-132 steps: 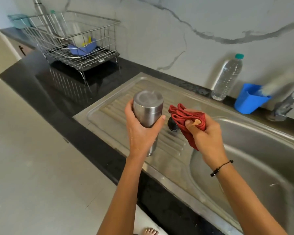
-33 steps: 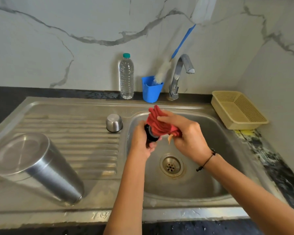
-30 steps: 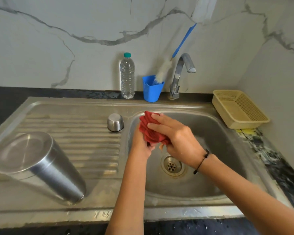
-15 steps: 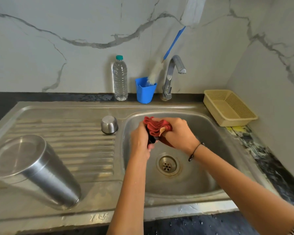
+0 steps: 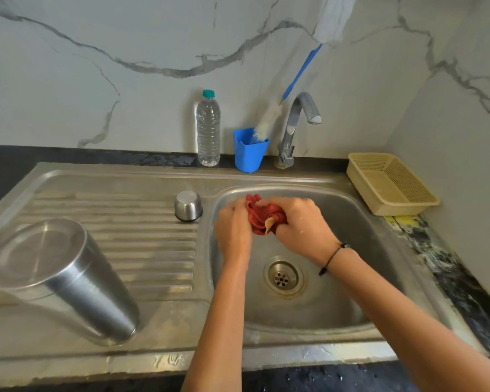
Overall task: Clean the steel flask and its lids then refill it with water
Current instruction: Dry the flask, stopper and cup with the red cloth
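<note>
The view shows two hands, left and right, one red cloth, one steel flask, one steel lid, one water bottle, one blue cup, one bottle brush, one tap, one beige basket.

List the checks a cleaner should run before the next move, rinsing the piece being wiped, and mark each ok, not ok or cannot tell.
1. Both hands over the sink basin: ok.
2. Left hand and right hand both grip the red cloth: ok.
3. Piece inside the cloth clean: cannot tell, hidden.
4. Tap running: not ok, no water visible.
5. Steel flask parked inverted on the drainboard: ok.
6. Small steel lid out of the basin: ok.
</note>
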A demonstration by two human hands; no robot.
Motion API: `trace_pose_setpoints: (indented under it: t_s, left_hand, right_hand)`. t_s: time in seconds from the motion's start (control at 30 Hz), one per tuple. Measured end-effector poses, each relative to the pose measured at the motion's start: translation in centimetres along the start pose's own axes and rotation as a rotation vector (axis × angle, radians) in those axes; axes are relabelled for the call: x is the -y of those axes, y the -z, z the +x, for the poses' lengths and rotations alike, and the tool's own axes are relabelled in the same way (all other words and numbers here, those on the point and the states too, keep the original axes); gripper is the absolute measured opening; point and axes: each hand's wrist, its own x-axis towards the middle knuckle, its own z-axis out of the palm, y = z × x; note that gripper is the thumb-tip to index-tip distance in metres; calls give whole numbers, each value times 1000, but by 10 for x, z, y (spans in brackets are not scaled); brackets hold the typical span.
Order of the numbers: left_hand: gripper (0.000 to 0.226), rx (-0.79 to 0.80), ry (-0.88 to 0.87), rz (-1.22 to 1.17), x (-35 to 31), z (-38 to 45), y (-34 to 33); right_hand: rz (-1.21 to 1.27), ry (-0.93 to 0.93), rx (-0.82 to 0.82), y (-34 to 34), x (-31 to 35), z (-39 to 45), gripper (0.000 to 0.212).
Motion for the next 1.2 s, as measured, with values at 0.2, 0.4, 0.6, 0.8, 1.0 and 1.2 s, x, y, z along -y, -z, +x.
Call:
trace_pose_setpoints:
  t_s: [0.2,0.4,0.6,0.8,1.0,1.2]
  left_hand:
    - [37,-5,-170,95,-1,-9,-8]
    - [28,82,-255,70,-11,-11,-10]
    - [17,180,98,28,-23,-6,-3]
    - [27,13,-94,-111,-4,-3,-2]
    - [39,-122,-127,-111,-2,-3,1]
    - [22,-148,-236,-28,10,-8,-6]
  right_hand:
    - [234,-321,124,20,-8,12,15]
    - [836,-608,226,37,-29,19,27]
    - [446,-142,-69,45,-24,16,39]
    - [23,35,1,11,1,-8,41]
    - [215,-189,189,19,3,14,21]
    - [460,-383,263,16,-17,10,22]
